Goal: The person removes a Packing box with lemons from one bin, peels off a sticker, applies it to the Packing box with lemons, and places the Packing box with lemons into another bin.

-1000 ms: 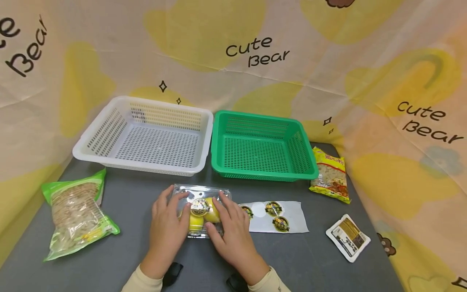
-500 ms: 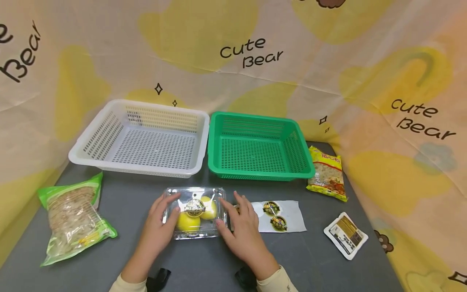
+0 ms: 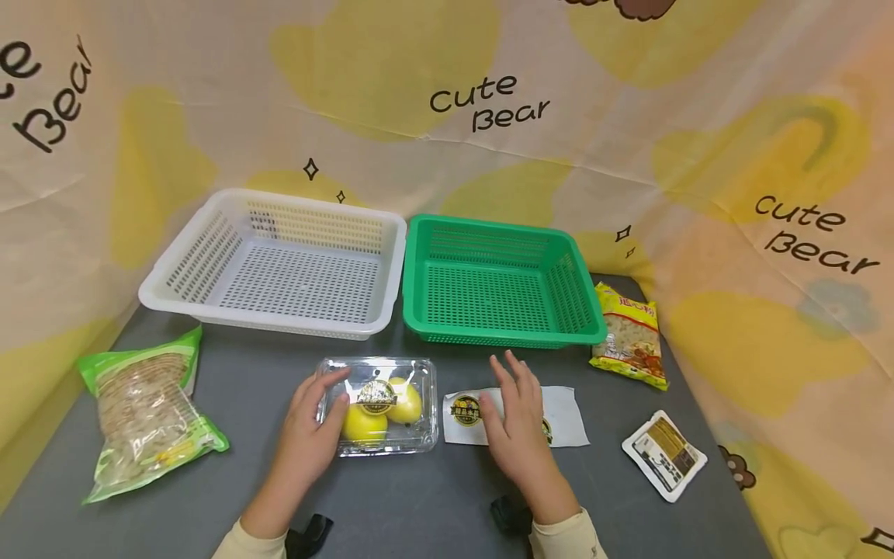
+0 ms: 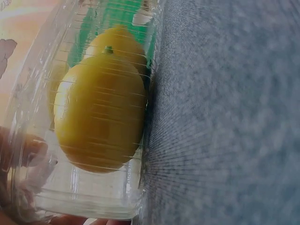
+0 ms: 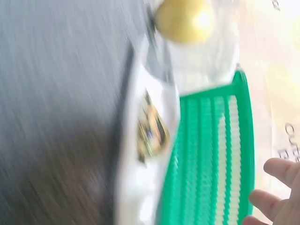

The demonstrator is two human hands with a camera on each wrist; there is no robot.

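A clear plastic clamshell box (image 3: 419, 404) with yellow lemons (image 3: 365, 425) inside lies on the dark table, a round black-and-gold sticker (image 3: 377, 397) on its lid. My left hand (image 3: 307, 435) rests at the box's left end, its index finger and thumb over the lid with relaxed fingers. In the left wrist view a lemon (image 4: 101, 112) shows large through the ridged side wall. My right hand (image 3: 518, 427) hovers over the white sticker sheet (image 3: 566, 415), fingers extended, holding nothing. It hides part of the sheet; one sticker (image 3: 466, 411) shows left of it.
Behind the box stand a white basket (image 3: 279, 330) and a green basket (image 3: 503, 338), side by side. A green-edged clear bag (image 3: 150, 411) lies at left. A yellow food bag (image 3: 630, 338) and a small white packet (image 3: 665, 456) lie at right.
My right hand has left the box and moved right over the sticker sheet. The box shifted slightly left from the first frame, and my left hand moved from its lid to its left end.
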